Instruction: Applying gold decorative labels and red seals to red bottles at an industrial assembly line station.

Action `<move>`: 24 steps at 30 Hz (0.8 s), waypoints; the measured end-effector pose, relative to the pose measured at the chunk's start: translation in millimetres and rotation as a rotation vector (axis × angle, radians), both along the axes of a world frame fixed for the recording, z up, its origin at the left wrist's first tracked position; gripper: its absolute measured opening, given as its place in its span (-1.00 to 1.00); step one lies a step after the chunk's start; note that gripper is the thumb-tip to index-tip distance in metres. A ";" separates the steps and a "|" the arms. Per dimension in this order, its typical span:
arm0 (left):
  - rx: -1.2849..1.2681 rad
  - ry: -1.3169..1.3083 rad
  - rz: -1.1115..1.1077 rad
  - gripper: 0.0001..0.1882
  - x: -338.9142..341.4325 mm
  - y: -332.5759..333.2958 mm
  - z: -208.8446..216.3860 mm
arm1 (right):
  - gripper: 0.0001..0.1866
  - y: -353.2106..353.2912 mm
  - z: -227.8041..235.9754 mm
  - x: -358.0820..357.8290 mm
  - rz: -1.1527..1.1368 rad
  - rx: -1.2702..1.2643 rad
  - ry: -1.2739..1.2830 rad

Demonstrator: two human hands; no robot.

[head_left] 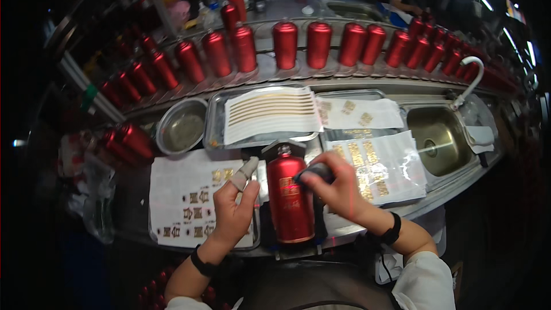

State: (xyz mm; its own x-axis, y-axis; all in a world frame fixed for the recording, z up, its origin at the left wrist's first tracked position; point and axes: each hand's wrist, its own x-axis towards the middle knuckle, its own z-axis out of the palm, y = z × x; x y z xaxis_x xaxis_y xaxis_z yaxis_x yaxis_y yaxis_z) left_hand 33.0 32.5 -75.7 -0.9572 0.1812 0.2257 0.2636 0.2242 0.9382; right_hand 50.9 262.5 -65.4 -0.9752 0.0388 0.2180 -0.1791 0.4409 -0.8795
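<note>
A glossy red bottle (291,218) lies tilted in front of me on a dark holder, its neck pointing away. Gold characters sit on its upper face. My right hand (341,189) grips a dark, rounded tool (321,171), whose blade-like tip touches or hovers by the gold characters; its exact kind is unclear. Left of the bottle is my left hand (234,212), holding nothing, with pale finger cots (245,173) on the raised index finger and the thumb apart from it. Beneath that hand lies a white decal sheet (172,195) with gold characters.
Red bottles (285,46) line a conveyor behind the bench. Gold-striped paper (270,112) lies on a metal tray (217,116), beside a metal bowl (182,126). More gold decal sheets (399,166) lie right, next to a sink (439,143) with a white faucet (473,80). A co-worker (410,3) is beyond the conveyor.
</note>
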 end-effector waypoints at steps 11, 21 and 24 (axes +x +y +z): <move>-0.333 0.180 0.039 -0.66 -47.1 13.0 -3.4 | -0.82 32.2 -16.4 3.9 -0.139 -0.262 -0.027; -0.128 -0.326 -0.022 -0.46 -61.7 32.1 -16.4 | 0.24 -16.1 -11.8 60.8 0.349 0.375 -0.004; -0.195 -0.372 0.054 -0.42 -62.1 44.4 -16.2 | 0.27 -30.3 -16.2 60.2 0.287 0.470 -0.013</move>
State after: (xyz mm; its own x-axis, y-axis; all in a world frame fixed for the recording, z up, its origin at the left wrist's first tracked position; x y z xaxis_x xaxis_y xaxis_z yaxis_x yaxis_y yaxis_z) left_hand -29.2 76.9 -92.0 -0.9762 0.1339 -0.1705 -0.1018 0.4109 0.9060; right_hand 111.2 232.3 -81.6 -0.9350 -0.3277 0.1356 -0.3404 0.7220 -0.6024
